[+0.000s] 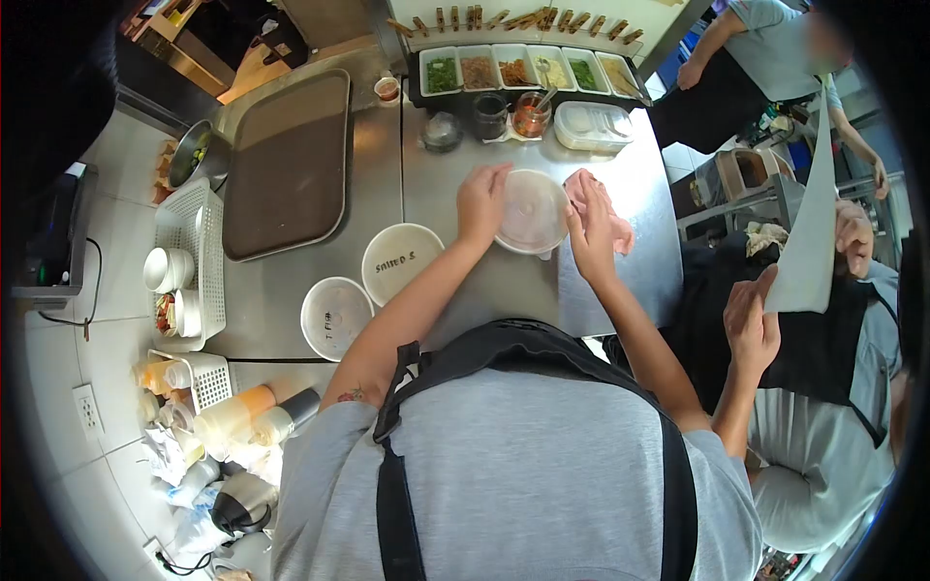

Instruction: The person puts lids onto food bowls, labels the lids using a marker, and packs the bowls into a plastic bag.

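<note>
Showing no long axis, the round container (pixel 531 210) is flanked over the metal surface (pixel 518 290) by the left hand (pixel 482 205) and, opposite, the right hand (pixel 593 235), neither clearly nearer, though whether it is held by either grip cannot be told.

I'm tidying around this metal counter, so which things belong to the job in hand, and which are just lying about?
Likely in the job:
- round, translucent-topped container, between the left hand and right hand
- crumpled pink cloth, at the right hand

Seemingly just lying about:
- brown rectangular tray
- white perforated plastic basket
- small white cup with reddish contents
</note>
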